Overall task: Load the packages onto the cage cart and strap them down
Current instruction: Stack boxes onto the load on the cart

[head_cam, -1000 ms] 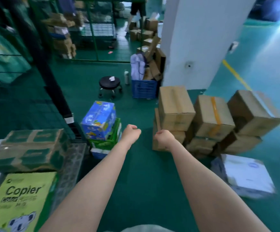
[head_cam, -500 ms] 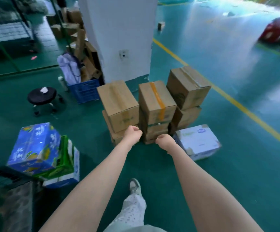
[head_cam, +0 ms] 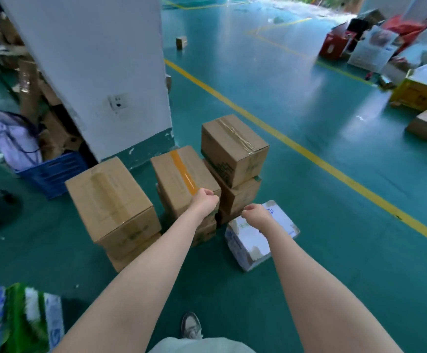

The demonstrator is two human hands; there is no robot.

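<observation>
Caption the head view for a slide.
Fisted left hand and right hand extend toward stacked boxes beside a pillar.

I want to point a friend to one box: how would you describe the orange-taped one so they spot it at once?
Find the big white pillar; three stacks of brown cartons stand at its foot. Take the middle stack's top carton. It alone has a bright orange tape strip along its lid; the left neighbour and right neighbour carry brownish or clear tape.

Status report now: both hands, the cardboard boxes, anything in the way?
Left hand and right hand both fisted, empty. Orange-taped box on its stack, not held; white carton beside it. Nothing between hands and boxes.
</observation>
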